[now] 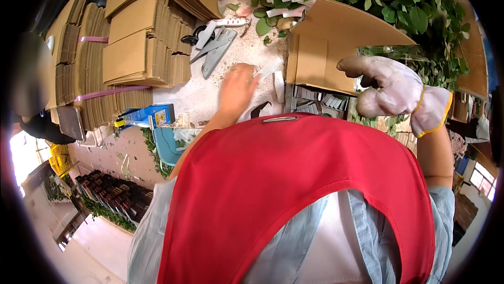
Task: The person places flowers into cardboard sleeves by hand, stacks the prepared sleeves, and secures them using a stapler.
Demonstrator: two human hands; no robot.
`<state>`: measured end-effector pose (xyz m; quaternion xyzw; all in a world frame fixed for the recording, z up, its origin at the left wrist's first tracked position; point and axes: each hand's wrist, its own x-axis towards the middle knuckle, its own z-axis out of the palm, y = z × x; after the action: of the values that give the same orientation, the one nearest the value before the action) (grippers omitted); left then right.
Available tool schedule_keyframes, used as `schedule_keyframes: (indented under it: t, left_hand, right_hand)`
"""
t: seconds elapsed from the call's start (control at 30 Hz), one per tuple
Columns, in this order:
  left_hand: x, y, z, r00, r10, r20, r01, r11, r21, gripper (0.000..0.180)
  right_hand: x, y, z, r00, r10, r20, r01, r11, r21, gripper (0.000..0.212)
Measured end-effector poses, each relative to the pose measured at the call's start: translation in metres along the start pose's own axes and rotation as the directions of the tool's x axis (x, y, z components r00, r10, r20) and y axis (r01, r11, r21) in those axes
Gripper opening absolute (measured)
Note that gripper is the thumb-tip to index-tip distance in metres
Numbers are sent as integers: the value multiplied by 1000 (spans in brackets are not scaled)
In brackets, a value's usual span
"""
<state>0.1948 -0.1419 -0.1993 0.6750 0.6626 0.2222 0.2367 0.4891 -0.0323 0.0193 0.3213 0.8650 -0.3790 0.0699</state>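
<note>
The bare left hand [237,90] was over the pale worktop [197,87] near the middle of the frame, knuckles toward the top. Motion blur softened its fingers, so whether they gripped anything could not be told. The nearest thing was a white mesh sleeve [271,67], just to the right of the fingertips; its long axis slanted from lower left, beside the hand, to upper right. Contact between the 2 was unclear. The left hand was much nearer to the sleeve than the right hand [362,86], which was well to its right, beyond the folded cardboard [346,27].

That right hand wore a white glove with a yellow-edged cuff. Its fingers pointed left, loosely curled, with a gap between them and the thumb and nothing visible in it. It was by the right part of the cardboard, fingertips in front of the brown panel; touch could not be judged.

A narrow white strip [279,86] stood nearly upright in the frame, between the left hand and the cardboard. Above the left hand lay a grey hand tool [219,52]. Stacked cardboard [125,58] filled the upper left, leafy stems [388,0] the upper right.
</note>
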Motion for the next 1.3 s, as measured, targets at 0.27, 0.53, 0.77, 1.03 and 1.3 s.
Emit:
schedule_keyframes:
  t: [0.27,0.53,0.77,1.03,1.3]
  left_hand:
    - [2,20,30,889,-281,361,333,938,-91,53]
    - [-75,-32,-84,982,177,71,-189,854,484,40]
    - [113,68,7,836,408,366,-185,839,-511,18]
    - [76,78,58,674,567,474,-602,793,-92,51]
    - [78,76,45,653,512,558,-520,839,-161,51]
  right_hand:
    - [-39,69,112,967,249,-56,-158,758,632,40]
    - [2,44,-16,1000,-22,-6,22,891,453,61]
    - [32,-17,23,851,273,448,-234,962,-141,41]
    - [-4,10,103,984,59,-170,-83,987,-141,25]
    - [30,49,-7,936,324,-137,-352,880,-318,38]
